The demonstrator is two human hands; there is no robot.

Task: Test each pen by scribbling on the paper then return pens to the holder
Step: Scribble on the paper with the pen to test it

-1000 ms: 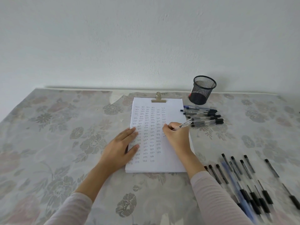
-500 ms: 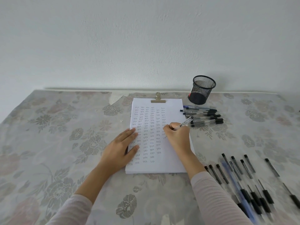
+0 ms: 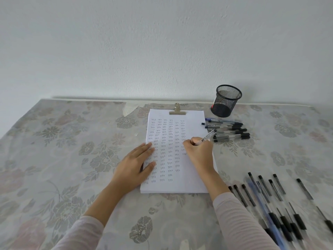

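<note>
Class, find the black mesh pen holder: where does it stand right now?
In the head view the pen holder stands beside the top right corner of the paper, near the wall, just behind a cluster of loose pens.

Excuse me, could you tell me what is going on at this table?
A person is testing pens. The right hand grips a clear pen with its tip down on the clipped paper, which is mostly filled with columns of small marks. The left hand rests flat on the sheet's left edge. One bunch of pens lies beside the mesh holder, and a second row of pens lies near the right arm. No pens stick out of the holder.
</note>
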